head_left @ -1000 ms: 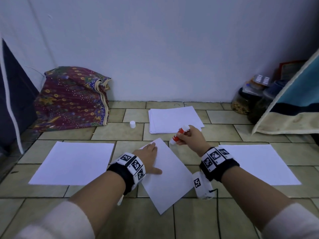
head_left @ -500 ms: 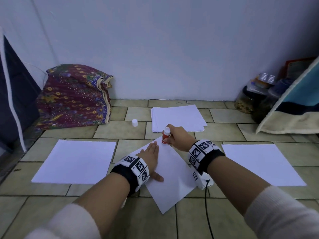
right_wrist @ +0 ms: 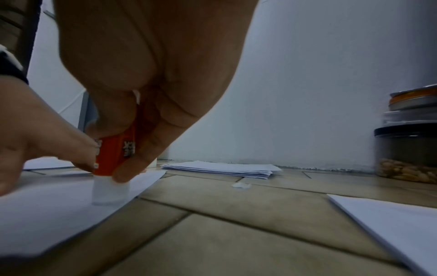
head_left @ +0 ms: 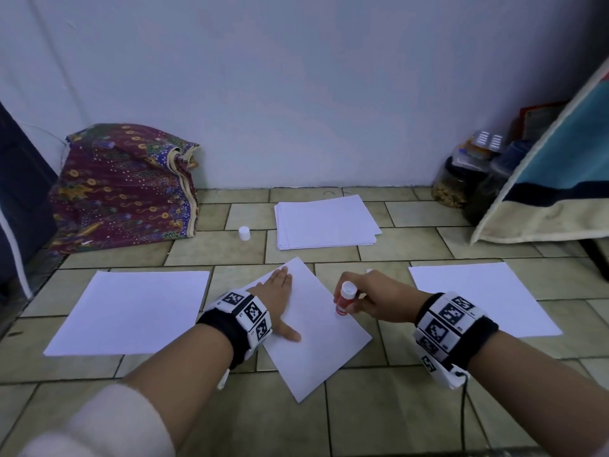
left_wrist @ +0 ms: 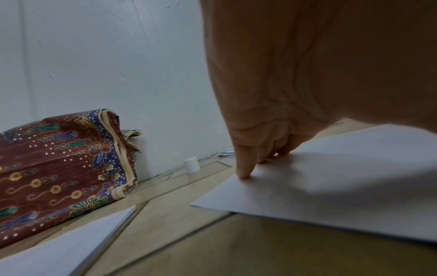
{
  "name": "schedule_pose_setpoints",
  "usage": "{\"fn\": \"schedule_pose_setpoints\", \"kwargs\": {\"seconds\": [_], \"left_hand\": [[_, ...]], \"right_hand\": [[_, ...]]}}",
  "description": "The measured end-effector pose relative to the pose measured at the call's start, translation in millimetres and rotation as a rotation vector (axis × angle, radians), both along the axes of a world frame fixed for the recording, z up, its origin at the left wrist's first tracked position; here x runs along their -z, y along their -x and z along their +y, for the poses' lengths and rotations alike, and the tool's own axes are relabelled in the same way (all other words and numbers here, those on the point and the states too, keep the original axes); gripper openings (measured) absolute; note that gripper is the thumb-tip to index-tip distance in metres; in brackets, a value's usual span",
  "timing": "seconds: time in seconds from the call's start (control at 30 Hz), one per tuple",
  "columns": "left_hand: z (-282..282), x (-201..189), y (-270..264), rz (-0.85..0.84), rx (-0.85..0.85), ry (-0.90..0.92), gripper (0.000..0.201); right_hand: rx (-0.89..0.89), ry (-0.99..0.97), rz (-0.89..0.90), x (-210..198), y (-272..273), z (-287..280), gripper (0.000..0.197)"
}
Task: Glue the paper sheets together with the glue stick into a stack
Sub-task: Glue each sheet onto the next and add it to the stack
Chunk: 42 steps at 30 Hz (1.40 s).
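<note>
A tilted white sheet (head_left: 316, 328) lies on the tiled floor in front of me. My left hand (head_left: 278, 300) rests flat on its left part, fingers straight (left_wrist: 243, 168). My right hand (head_left: 365, 300) pinches a red glue stick (head_left: 344, 300) upright, and the white glue tip (right_wrist: 109, 192) touches the sheet near its right edge (right_wrist: 71, 205). Single sheets lie to the left (head_left: 131, 311) and right (head_left: 478, 295). A paper stack (head_left: 324, 221) sits farther back, with the white cap (head_left: 244, 232) to its left.
A patterned folded cloth (head_left: 125, 186) leans on the wall at back left. Jars (head_left: 461, 179) and a blue and cream cloth (head_left: 553, 179) crowd the back right corner. A small paper scrap (right_wrist: 241, 184) lies on the tiles.
My right hand brought the glue stick down to the sheet's far corner, then drew it toward me along the right edge. The left hand stayed pressed on the sheet.
</note>
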<state>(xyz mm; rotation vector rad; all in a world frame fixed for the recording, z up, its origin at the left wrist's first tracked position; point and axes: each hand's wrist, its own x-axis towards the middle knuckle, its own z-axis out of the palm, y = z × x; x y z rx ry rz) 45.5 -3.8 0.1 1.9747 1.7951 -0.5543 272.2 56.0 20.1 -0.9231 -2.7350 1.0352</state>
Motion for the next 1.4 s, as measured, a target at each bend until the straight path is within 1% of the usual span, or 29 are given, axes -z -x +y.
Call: {"fn": "schedule_pose_setpoints", "kwargs": {"seconds": [0.1, 0.23, 0.3, 0.37, 0.43, 0.5, 0.57, 0.63, 0.67, 0.73, 0.8, 0.83, 0.93, 0.97, 1.03, 1.07, 1.13, 1.2, 1.3, 1.4], "left_hand": [[0, 0, 3, -0.053, 0.036, -0.002, 0.110], [0, -6, 5, -0.033, 0.065, 0.019, 0.092], [-2, -10, 5, -0.023, 0.074, 0.011, 0.088], [-2, -11, 6, -0.024, 0.084, -0.003, 0.088], [-1, -11, 6, -0.006, 0.092, -0.042, 0.089], [-2, -12, 2, 0.065, 0.088, -0.100, 0.090], [-4, -14, -5, 0.185, 0.089, -0.161, 0.092], [-7, -14, -11, 0.249, 0.095, -0.236, 0.095], [-7, -13, -13, 0.234, 0.099, -0.268, 0.094], [-8, -7, -17, 0.108, 0.118, -0.286, 0.082], [-9, -5, -21, -0.007, 0.121, -0.242, 0.072], [-10, -5, -22, -0.019, 0.112, -0.222, 0.070], [-9, -10, -23, 0.056, 0.061, -0.203, 0.062], [-9, -12, -23, 0.086, 0.041, -0.216, 0.062], [-9, -14, -23, 0.137, 0.027, -0.262, 0.069], [-9, -14, -23, 0.135, 0.034, -0.282, 0.072], [-5, -12, -23, 0.066, 0.065, -0.282, 0.072], [0, -9, -24, -0.004, 0.048, -0.227, 0.071], [5, -5, -24, -0.009, -0.003, -0.193, 0.070], [4, -4, -20, -0.017, 0.002, -0.229, 0.073]], "right_hand": [[-0.050, 0.013, 0.034, 1, -14, -7, 0.012], [-0.067, 0.053, 0.038, -2, -26, -15, 0.013], [-0.073, 0.085, 0.033, -6, -30, -18, 0.014], [-0.085, 0.110, -0.007, -10, -32, -17, 0.015], [-0.055, 0.148, -0.027, -13, -32, -11, 0.017], [0.063, 0.230, 0.069, -14, -31, -3, 0.012], [0.234, 0.344, 0.264, -13, -28, 4, 0.009], [0.401, 0.405, 0.427, -13, -23, 11, 0.007], [0.471, 0.410, 0.477, -12, -20, 14, 0.008], [0.570, 0.407, 0.519, -10, -12, 20, 0.013], [0.615, 0.389, 0.500, -5, -4, 26, 0.017], [0.625, 0.373, 0.479, -2, -1, 28, 0.018], [0.647, 0.323, 0.442, 3, 10, 32, 0.017], [0.651, 0.310, 0.440, 3, 14, 32, 0.017], [0.660, 0.281, 0.427, 3, 20, 33, 0.018], [0.669, 0.264, 0.418, 3, 24, 33, 0.018], [0.689, 0.228, 0.411, 6, 31, 34, 0.016], [0.697, 0.218, 0.419, 8, 40, 35, 0.014], [0.662, 0.174, 0.402, 10, 56, 34, 0.014], [0.587, 0.051, 0.272, 14, 70, 34, 0.015]]}}
